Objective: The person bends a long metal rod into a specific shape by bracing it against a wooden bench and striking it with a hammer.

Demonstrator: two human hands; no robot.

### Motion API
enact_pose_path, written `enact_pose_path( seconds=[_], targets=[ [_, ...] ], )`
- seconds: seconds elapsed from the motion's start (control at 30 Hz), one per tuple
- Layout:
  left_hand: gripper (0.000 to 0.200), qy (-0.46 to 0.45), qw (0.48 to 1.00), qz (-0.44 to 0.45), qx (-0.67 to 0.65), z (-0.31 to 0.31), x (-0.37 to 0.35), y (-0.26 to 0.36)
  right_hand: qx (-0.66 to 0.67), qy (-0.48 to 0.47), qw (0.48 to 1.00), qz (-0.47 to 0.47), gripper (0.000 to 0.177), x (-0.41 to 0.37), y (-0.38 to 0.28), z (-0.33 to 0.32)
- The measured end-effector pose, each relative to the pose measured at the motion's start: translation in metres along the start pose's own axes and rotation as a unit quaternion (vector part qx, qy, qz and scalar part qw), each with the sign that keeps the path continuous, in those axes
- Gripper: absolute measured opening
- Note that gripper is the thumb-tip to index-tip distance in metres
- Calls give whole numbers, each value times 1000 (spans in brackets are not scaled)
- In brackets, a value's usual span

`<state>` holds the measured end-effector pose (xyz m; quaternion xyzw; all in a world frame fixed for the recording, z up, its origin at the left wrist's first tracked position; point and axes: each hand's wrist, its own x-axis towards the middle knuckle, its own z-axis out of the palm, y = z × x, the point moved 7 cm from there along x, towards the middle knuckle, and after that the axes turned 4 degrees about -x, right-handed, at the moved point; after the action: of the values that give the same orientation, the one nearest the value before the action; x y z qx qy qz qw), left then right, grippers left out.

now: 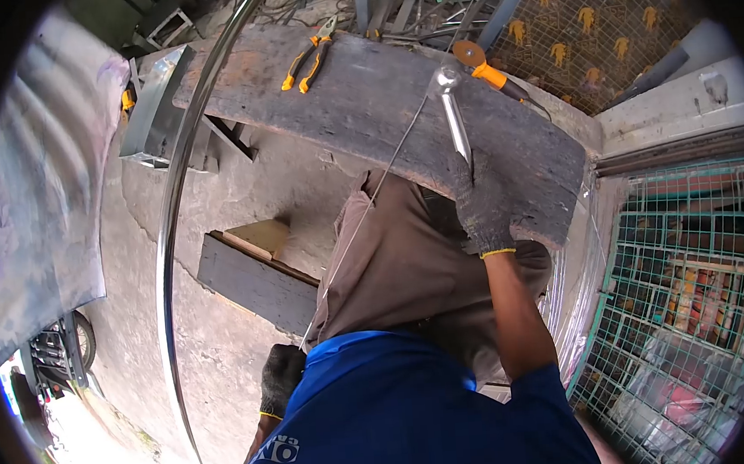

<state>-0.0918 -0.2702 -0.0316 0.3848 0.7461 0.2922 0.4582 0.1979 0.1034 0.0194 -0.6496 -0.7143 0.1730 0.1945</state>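
Note:
My right hand [482, 203], in a dark glove with a yellow cuff, is closed round the lower end of a shiny metal tool [454, 114] with a round head, over the bench. Down at the left of my body, my left hand [283, 378], gloved too, is closed on the lower end of a thin rod [356, 226]. The rod runs slantwise up across my trouser leg to the bench, with its upper end near the tool's head. Whether the two touch is not clear.
On the wooden bench [345, 96] lie pliers [310, 55] and an orange-handled tool with a disc [488, 70]. A long curved metal bar [170, 186] crosses the left side. A wooden block [255, 283] lies on the floor. Green mesh [678, 297] stands at right.

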Motion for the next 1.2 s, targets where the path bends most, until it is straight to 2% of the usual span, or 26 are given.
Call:
enact_pose_path(
  seconds=[0.13, 0.2, 0.23, 0.3, 0.33, 0.4, 0.53, 0.6, 0.63, 0.7, 0.73, 0.8, 0.93, 1.0, 1.03, 1.1, 1.13, 1.2],
  targets=[
    [2, -4, 1000, 1, -7, 0, -2, 6, -34, -10, 999, -16, 43, 5, 3, 3],
    [4, -11, 975, 154, 162, 1, -3, 26, -2, -17, 1000, -16, 44, 10, 2, 0],
    [4, -11, 974, 155, 162, 1, -5, 24, -2, -16, 1000, -16, 44, 9, 0, -1],
    [8, -8, 998, 47, 31, 0, -5, 4, -18, -16, 1000, 7, 43, 5, -2, -1],
    [8, -7, 998, 47, 29, 0, -6, 2, -19, -17, 1000, 5, 43, 8, 1, 1],
    [8, -9, 999, -5, -37, 0, -8, -10, -44, -26, 998, -28, 43, 11, 2, 9],
    [4, -17, 999, 26, -9, -4, -11, -16, 10, -16, 1000, -19, 43, 12, 3, 2],
    [5, 5, 986, -97, -137, -3, -12, -36, -28, 10, 999, -24, 43, 8, 3, 2],
    [5, 5, 985, -100, -140, -1, -15, -34, -31, 7, 999, -25, 43, 9, 7, 3],
    [8, 3, 998, 0, -65, -6, -13, -13, -52, -29, 997, -46, 43, 12, 8, 9],
    [8, 4, 998, 3, -63, -8, -9, -15, -50, -25, 997, -47, 43, 13, 5, 9],
    [9, 13, 986, -71, -149, -4, -11, -26, -22, -14, 999, -34, 43, 8, 2, 6],
    [9, 21, 983, -94, -156, -3, -15, -17, -4, -13, 999, -34, 44, 1, -5, 8],
    [7, -10, 999, 23, -46, -3, -15, -28, 0, 26, 997, -69, 44, -2, -8, 10],
    [7, -9, 999, 24, -46, -3, -17, -37, 0, 26, 997, -69, 44, -2, -9, 9],
    [7, 6, 979, -97, -177, -1, -18, -61, -42, -32, 996, -70, 42, 3, -12, 10],
    [7, 7, 979, -94, -178, -4, -15, -61, -42, -30, 996, -71, 42, 5, -17, 6],
    [9, -42, 998, 31, 42, -8, -13, -40, -13, -1, 998, -58, 41, 1, -24, -4]
  ],
)
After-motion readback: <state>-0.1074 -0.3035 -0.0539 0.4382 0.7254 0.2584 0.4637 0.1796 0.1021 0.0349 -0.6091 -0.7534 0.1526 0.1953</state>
